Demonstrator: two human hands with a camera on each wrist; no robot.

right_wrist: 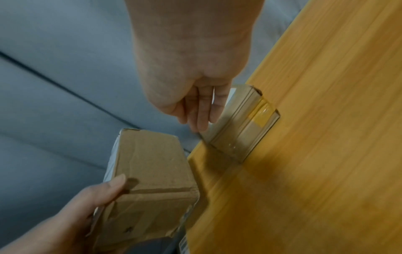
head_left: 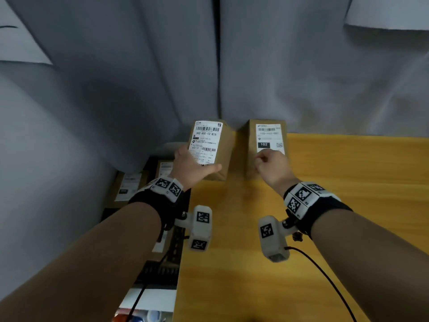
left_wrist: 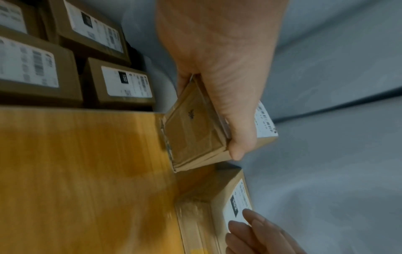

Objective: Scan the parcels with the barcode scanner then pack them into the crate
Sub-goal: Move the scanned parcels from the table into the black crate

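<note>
My left hand (head_left: 192, 166) grips a brown parcel (head_left: 224, 145) with a white barcode label, thumb on its near face, held tilted at the table's back left corner. The left wrist view shows the parcel's (left_wrist: 193, 132) taped end under that hand (left_wrist: 228, 77); it (right_wrist: 152, 171) fills the lower left of the right wrist view. A second parcel (head_left: 269, 135), labelled 102, stands on the table just to the right. My right hand (head_left: 271, 166) touches its label with fingertips (right_wrist: 202, 116), not gripping it. The black crate (head_left: 160, 273) sits left of and below the table. No scanner shows.
Several labelled parcels (left_wrist: 37, 68) lie in the crate. The yellow wooden table (head_left: 325, 205) stretches right and toward me. A grey curtain (head_left: 139, 89) hangs close behind both parcels. A black cable (head_left: 325, 275) trails from my right wrist camera over the table.
</note>
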